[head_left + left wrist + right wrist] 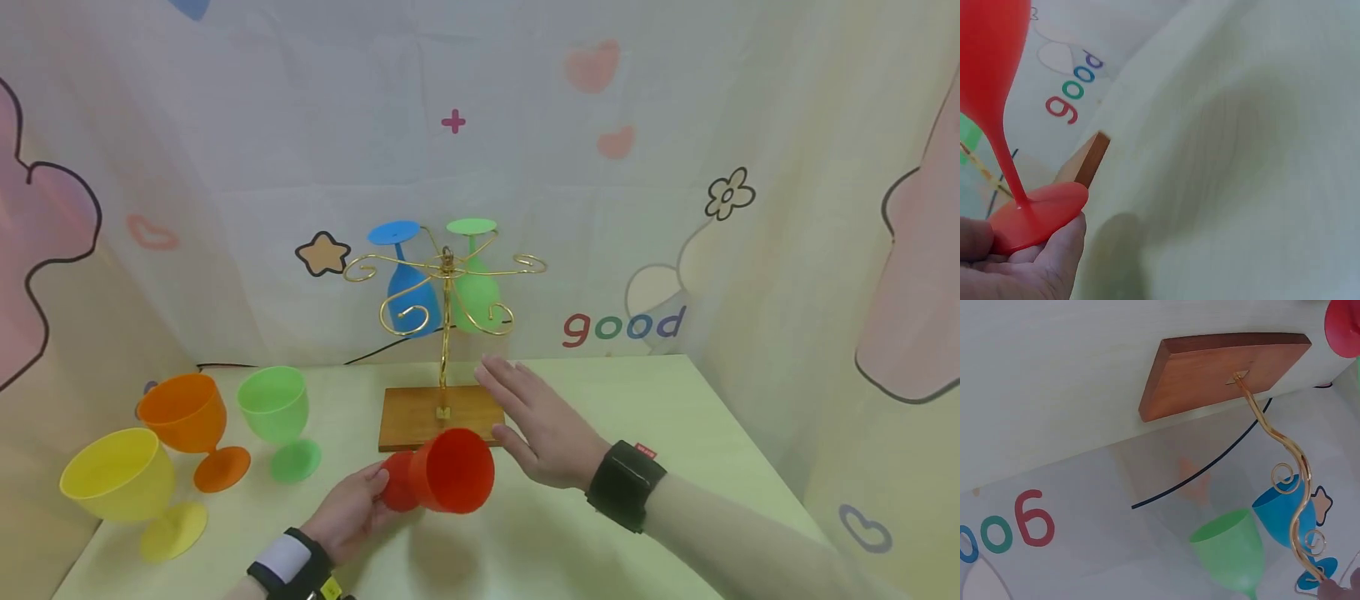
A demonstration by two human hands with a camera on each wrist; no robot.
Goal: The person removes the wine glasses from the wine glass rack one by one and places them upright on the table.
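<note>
A red plastic goblet (453, 471) is tilted, its bowl mouth facing the head camera. My left hand (348, 512) pinches its round foot (1041, 215) between thumb and fingers, above the table. My right hand (543, 425), fingers straight and holding nothing, hovers right of the goblet, apart from it. Behind both hands stands a gold wire goblet rack (446, 333) on a wooden base (405, 417). Upside down on its rear arms hang a blue goblet (412, 296) and a green goblet (476, 292). The front and side arms carry no goblets.
On the table's left stand a yellow goblet (120, 475), an orange goblet (183, 412) and another green goblet (273, 404), all upright. The pale table (637, 392) meets a printed curtain (337, 125) at the back.
</note>
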